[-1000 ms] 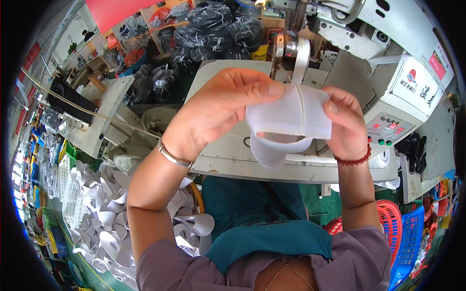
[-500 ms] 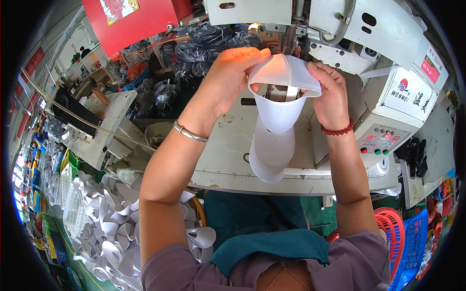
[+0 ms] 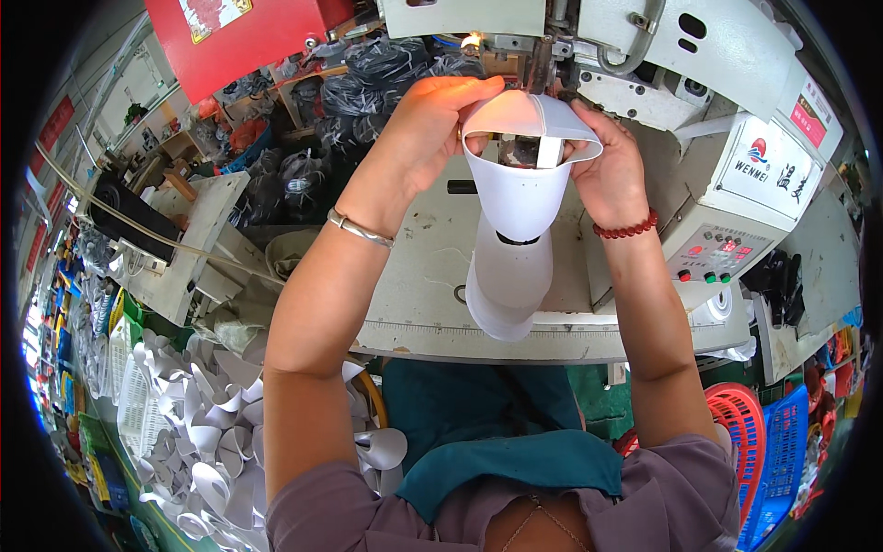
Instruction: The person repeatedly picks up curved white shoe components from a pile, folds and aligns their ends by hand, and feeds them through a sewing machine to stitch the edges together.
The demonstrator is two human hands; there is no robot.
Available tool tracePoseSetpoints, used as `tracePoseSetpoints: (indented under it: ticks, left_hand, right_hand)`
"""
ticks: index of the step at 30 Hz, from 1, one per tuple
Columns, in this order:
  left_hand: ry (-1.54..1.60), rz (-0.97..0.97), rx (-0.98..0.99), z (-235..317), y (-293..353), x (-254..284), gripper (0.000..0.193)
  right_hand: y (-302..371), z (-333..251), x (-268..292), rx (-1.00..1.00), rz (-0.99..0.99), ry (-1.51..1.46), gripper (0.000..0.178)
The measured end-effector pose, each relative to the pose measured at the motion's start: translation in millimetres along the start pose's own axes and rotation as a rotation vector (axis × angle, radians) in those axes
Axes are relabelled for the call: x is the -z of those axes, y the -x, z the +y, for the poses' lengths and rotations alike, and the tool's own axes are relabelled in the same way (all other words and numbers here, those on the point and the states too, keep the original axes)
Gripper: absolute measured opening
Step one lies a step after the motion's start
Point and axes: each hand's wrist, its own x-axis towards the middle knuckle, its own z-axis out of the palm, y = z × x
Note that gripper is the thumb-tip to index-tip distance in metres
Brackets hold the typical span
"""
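Note:
Between both hands is a white curved piece [image 3: 521, 195] of sheet material, with a seam down its upper part and an opening in the middle. My left hand [image 3: 440, 120] pinches its upper left edge, thumb on top. My right hand [image 3: 611, 164] grips its right edge, the fingers partly hidden behind it. The far end of the piece is right at the machine head's metal foot [image 3: 537, 72]. Through the opening show dark metal and a white strip. Below hangs another white curved piece [image 3: 509, 290]; whether the two are joined I cannot tell.
The machine's control box [image 3: 722, 253] stands at the right of the worktable [image 3: 414, 327]. White curved pieces [image 3: 207, 432] lie heaped at lower left. A lit lamp [image 3: 472, 41] glows by the head. Red [image 3: 736, 419] and blue baskets [image 3: 782, 460] stand lower right.
The whole view has shifted slightly left and up. Both hands still grip the white piece, which sits close to the machine foot. A dark gap now shows between it and the lower piece.

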Motion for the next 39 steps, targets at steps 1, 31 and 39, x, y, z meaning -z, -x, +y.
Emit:
tracePoseSetpoints:
  ticks: [1,31,39]
  left_hand:
    - [0.007,0.017,0.011,-0.2,0.0,-0.8,0.023]
    - [0.301,-0.092,0.15,-32.0,-16.0,17.6,0.021]
    - [0.076,0.21,0.189,-61.0,-8.5,8.6,0.022]
  right_hand:
    - [0.0,0.1,-0.4,-0.018,0.025,-0.007,0.018]
    - [15.5,18.7,11.2,-0.016,0.086,0.032,0.016]
    - [8.6,41.2,24.4,0.018,0.131,0.221,0.024]
